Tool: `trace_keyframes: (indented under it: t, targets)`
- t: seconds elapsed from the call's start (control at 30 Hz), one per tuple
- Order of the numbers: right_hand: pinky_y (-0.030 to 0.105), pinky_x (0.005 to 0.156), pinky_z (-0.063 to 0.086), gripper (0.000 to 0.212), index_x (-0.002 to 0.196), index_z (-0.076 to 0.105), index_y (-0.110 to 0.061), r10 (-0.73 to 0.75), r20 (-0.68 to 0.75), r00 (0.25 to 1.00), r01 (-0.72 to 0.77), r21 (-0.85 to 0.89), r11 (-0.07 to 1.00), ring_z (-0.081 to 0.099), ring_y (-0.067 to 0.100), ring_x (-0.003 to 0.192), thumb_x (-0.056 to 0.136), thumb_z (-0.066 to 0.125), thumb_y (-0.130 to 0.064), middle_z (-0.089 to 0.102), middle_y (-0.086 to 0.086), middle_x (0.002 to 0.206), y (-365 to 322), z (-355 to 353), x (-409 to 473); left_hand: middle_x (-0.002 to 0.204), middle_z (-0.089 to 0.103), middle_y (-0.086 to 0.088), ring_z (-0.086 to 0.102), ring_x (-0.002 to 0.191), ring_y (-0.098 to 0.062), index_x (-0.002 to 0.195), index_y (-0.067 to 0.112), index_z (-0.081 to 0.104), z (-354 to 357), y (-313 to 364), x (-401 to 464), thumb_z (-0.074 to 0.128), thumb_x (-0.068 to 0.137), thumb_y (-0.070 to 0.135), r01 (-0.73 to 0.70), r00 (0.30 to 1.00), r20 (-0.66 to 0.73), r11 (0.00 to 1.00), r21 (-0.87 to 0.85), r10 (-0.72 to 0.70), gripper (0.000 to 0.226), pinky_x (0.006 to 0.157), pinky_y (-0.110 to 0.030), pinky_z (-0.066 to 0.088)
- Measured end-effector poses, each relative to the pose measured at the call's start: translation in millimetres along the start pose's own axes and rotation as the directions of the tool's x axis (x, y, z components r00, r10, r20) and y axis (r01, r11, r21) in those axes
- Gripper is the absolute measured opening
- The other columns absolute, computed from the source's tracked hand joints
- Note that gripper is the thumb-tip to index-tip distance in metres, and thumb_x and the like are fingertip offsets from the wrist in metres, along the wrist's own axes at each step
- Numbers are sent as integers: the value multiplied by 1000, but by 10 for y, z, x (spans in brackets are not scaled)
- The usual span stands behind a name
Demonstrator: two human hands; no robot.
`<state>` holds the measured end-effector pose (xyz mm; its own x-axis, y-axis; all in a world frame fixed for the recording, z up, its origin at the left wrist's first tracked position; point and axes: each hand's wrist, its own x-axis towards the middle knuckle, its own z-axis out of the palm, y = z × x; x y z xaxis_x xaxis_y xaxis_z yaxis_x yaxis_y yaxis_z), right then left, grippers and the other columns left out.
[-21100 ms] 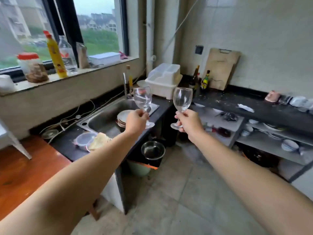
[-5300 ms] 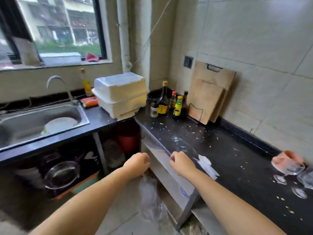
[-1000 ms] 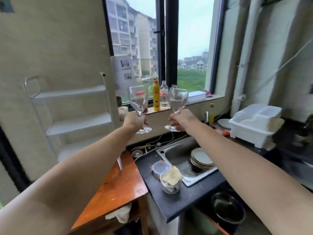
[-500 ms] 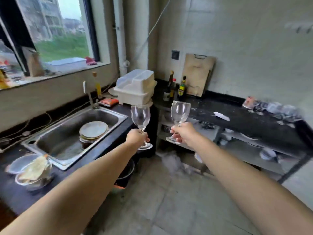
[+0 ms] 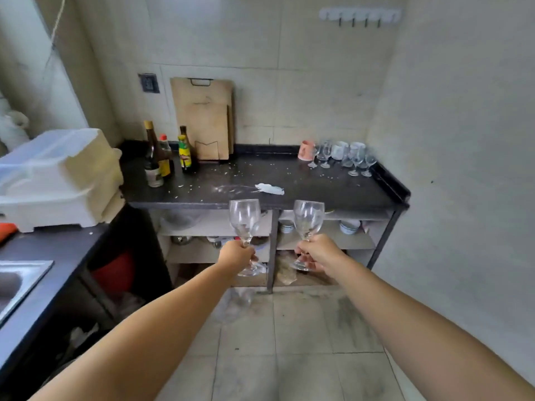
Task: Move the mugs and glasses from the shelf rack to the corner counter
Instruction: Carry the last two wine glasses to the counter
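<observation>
Each of the hands, left hand (image 5: 236, 254) and right hand (image 5: 320, 251), pinches a wine glass by its stem, left glass (image 5: 244, 219) and right glass (image 5: 308, 218), upright before the table (image 5: 318, 188); I would set them gently beside the glasses (image 5: 344, 157) in its far right corner, without clinking.

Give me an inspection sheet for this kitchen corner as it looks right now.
Surface: black counter, crumbs and a white scrap.
Job's things: two wine glasses in hand; pink mug, white mugs and glasses grouped at back right corner.
Clutter: sauce bottles, cutting boards, white dish rack.
Grippers: left hand holds left wine glass; right hand holds right wine glass.
Cables: nothing seen.
Surroundings: bowls on lower shelves, hook rail.
</observation>
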<state>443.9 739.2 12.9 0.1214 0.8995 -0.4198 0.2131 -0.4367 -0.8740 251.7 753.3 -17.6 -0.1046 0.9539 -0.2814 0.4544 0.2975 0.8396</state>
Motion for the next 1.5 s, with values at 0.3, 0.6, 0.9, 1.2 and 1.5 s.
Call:
trace_keyframes:
  t: [0.3,0.6,0.9,1.2,1.5]
  targets:
    - [19,42,45,5,90,54,-7,135,-163,977,-108,162,981,52,12,52,93,50,-6,57,4,70,-224,-588,1316,66,63,-2,53,52,-12,57,15,60,629,768,1495,54,87,10,-41,986,166,996,73,28,31,51,-21,41]
    - [22,46,46,6,90,53,-8,194,-216,957,-155,185,970,51,14,54,93,50,-4,58,4,71,-350,-1608,2724,50,59,7,49,33,-5,65,10,64,1740,1416,2786,53,90,11,42,972,229,998,37,-50,27,35,-12,39]
    - [21,46,43,8,100,56,-4,176,-152,972,-160,114,981,53,12,56,93,51,-7,61,5,79,-757,-2566,4149,71,60,-10,54,73,-24,81,3,69,2429,2080,3971,58,88,17,95,986,140,995,-12,-92,19,71,-28,41]
    - [21,52,52,11,100,58,-2,176,-128,976,-164,99,981,54,11,55,94,51,-9,62,7,87,-940,-2562,5702,77,61,-12,59,80,-26,86,3,67,2692,2275,5346,58,87,12,193,972,154,976,-104,-176,13,93,-43,52]
    - [14,51,52,11,92,63,-6,117,-230,966,-97,98,990,60,9,60,93,55,-13,63,0,70,-986,-2431,7049,98,68,-11,64,94,-27,100,2,69,3002,2431,6577,59,89,23,191,976,123,976,-102,-179,26,84,-35,48]
